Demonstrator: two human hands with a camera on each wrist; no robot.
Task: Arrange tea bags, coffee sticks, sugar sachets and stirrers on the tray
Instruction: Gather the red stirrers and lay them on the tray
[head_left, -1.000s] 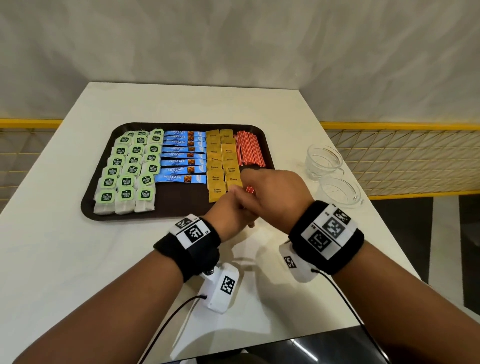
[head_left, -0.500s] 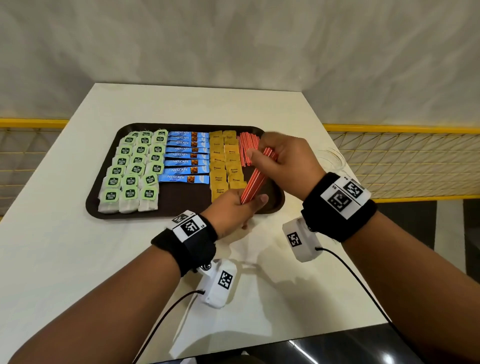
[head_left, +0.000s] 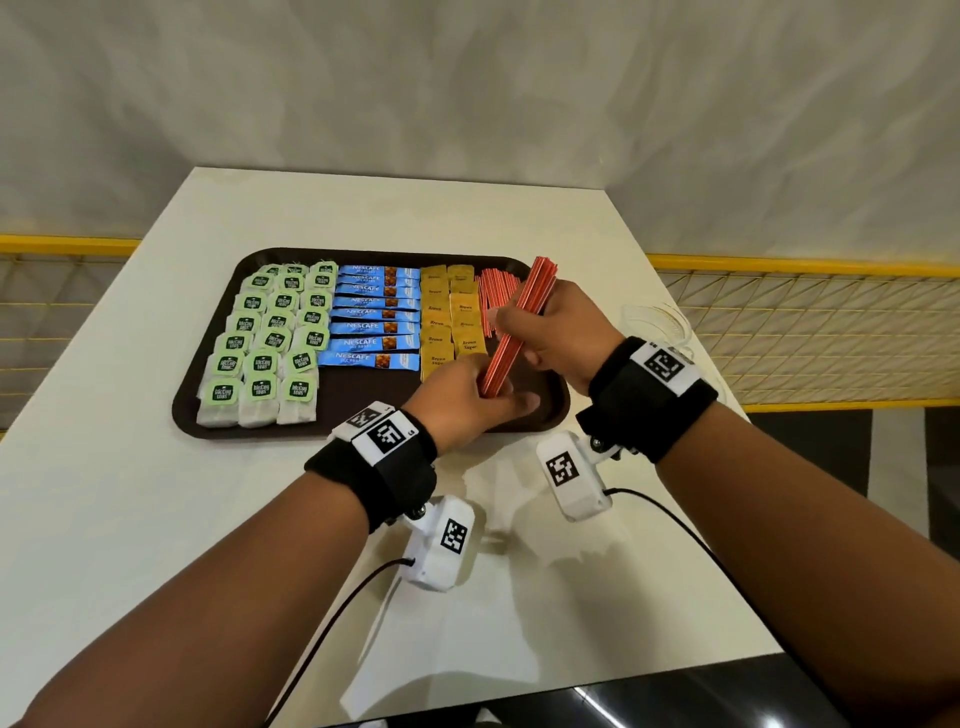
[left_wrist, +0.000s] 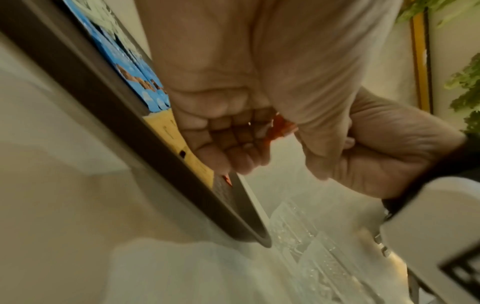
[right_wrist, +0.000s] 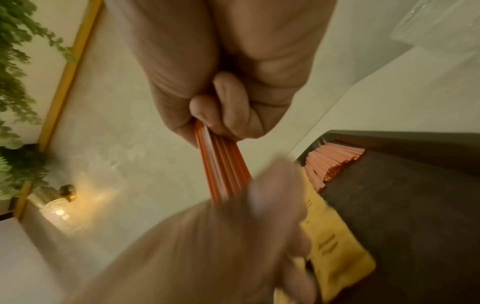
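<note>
A brown tray (head_left: 363, 423) holds rows of green-labelled tea bags (head_left: 270, 343), blue coffee sticks (head_left: 376, 317), yellow sugar sachets (head_left: 449, 312) and a pile of red stirrers (head_left: 496, 293) at its right end. Over that end, both hands hold a tilted bundle of red stirrers (head_left: 522, 317). My left hand (head_left: 460, 400) grips its lower end and my right hand (head_left: 563, 332) grips the middle. In the right wrist view my fingers (right_wrist: 228, 109) curl round the bundle (right_wrist: 223, 164). In the left wrist view only the bundle's red end (left_wrist: 279, 127) shows past curled fingers (left_wrist: 231, 135).
Two clear glass cups (head_left: 657, 317) stand on the white table (head_left: 130, 519) just right of the tray, behind my right wrist. A yellow railing (head_left: 805, 270) runs behind the table on both sides. The tray's front right corner (head_left: 540, 410) is bare.
Both hands have moved from the tray's front edge up over its right end. The red bundle, mostly hidden a second ago, now sticks out tilted between them.
</note>
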